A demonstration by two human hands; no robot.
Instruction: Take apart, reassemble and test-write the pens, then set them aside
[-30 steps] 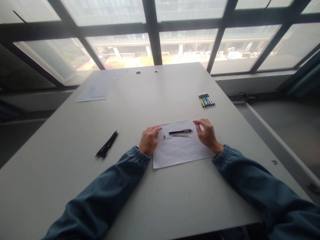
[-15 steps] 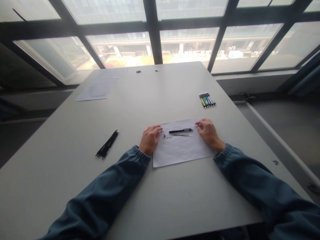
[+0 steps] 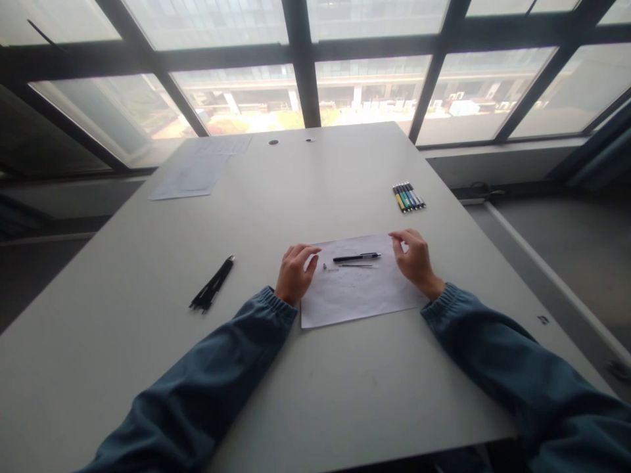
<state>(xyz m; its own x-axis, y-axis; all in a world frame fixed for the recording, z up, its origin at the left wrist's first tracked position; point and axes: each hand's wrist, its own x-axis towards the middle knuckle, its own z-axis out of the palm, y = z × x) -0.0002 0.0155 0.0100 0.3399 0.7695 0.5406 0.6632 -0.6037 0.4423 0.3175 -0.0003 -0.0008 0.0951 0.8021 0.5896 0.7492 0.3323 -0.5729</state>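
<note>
Left hand (image 3: 294, 272) and right hand (image 3: 414, 261) curved loosely open at opposite edges of the thin, white paper (image 3: 355, 303); on it, between them, lay a slim black pen (image 3: 357, 257) and a needle-straight rod (image 3: 355, 266).

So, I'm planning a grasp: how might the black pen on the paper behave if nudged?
The black pen looks slim and straight, so it's probably stiff and light. Its barrel seems rounded, so it may roll, though what looks like a clip might stop it.

Head-worn view, forward and down over table (image 3: 335, 394)
</note>
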